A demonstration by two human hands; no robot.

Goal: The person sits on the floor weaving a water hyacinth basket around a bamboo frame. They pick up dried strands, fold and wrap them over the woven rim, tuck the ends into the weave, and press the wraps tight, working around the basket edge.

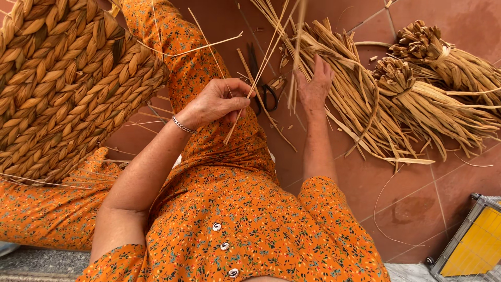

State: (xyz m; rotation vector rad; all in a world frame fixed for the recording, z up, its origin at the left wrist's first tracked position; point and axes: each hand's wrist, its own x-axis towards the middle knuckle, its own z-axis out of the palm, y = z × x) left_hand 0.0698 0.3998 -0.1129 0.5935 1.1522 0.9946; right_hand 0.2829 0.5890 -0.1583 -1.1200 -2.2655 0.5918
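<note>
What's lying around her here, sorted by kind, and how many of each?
Woven mat: 1
Tied straw bundles: 2
Loose straw pile: 1
Scissors: 1
Yellow crate: 1
Total: 6
The left hand pinches a few straw strands; the right hand rests on the loose straw pile.

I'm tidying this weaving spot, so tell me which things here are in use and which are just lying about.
In use:
left hand pinching thin straws
right hand on the loose straw pile
woven mat on the lap

Lying about:
scissors on the floor
two tied bundles
yellow crate
</note>
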